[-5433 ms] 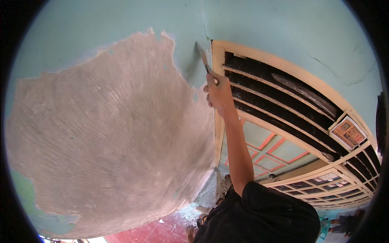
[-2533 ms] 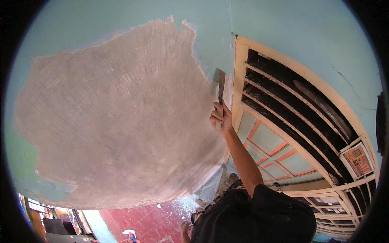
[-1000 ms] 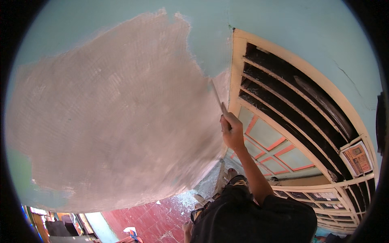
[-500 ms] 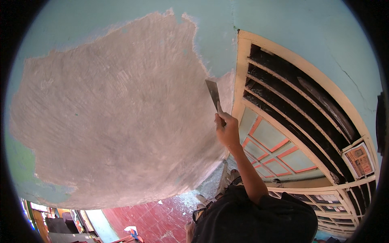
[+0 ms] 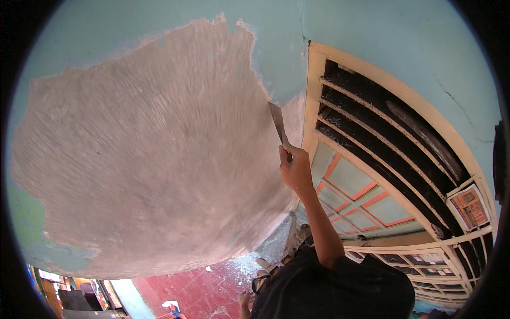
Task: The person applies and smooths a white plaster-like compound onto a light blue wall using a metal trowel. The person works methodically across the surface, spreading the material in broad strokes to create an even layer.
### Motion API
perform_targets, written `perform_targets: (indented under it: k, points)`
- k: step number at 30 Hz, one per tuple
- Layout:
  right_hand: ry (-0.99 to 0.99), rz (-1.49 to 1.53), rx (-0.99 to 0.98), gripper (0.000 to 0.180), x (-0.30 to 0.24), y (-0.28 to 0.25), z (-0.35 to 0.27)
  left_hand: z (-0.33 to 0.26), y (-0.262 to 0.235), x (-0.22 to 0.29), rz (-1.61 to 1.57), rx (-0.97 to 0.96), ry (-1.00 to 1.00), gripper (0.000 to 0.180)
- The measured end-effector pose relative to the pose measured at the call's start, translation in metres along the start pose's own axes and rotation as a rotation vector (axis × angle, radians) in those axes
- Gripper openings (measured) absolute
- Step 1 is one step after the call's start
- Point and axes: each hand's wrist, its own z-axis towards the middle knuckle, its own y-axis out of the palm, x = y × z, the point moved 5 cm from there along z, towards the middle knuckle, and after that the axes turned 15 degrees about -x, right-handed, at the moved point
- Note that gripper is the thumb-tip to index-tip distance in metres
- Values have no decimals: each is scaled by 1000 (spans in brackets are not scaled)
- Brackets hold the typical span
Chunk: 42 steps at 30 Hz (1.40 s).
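Just above the curled fingers of the right hand [image 5: 296,166], a flat grey metal scraper with a tapering blade [image 5: 277,119] points up and slightly left. The hand is closed around its lower end, and the blade's far end lies at the ragged border between the rough pinkish-grey plaster patch [image 5: 154,149] and the smooth blue-green paint [image 5: 281,58]. Whether it presses on the wall cannot be told. Of the left hand, nothing can be made out for certain, nor how it stands.

For what looks like scraping, I would keep the blade low against the wall, slip its edge beneath the paint's lip and push upward from the hand in short strokes, working from plaster into paint so the layer lifts rather than gouges.

The tightest limit is right of the hand: the upright of the cream-painted wooden frame [image 5: 315,80] borders the wall, with only a narrow strip between it and the blade. Strokes there seem best run alongside the post, with the blade's corner turned away. Beyond it, the dark slatted openings [image 5: 366,106] could catch a slip. Left of the hand the plaster spreads widely, giving the elbow and blade the most room.
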Motion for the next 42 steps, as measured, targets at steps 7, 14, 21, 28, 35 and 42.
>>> perform_targets:
  k: [7, 14, 21, 28, 35, 42]
  points:
    - [-74, 20, 61, 29, -6, 13, -11, 6, -4, -10, 30, 7, 4, 43]
    - [55, 50, 14, 25, -4, 25, -17, 7, -2, -2, -78, 59, -44, 39]
    - [-20, -27, 72, 27, -7, 14, -11, 6, -3, -4, -76, 34, -120, 39]
    - [48, -14, 42, 29, -12, 10, -9, -1, -1, 2, -236, -9, -37, 37]
    - [51, -77, 103, 29, -14, -11, 24, -19, 7, 6, -8, 44, -127, 36]
    - [30, 6, 24, 30, -31, -7, 7, 2, 7, -9, -39, 57, -121, 36]
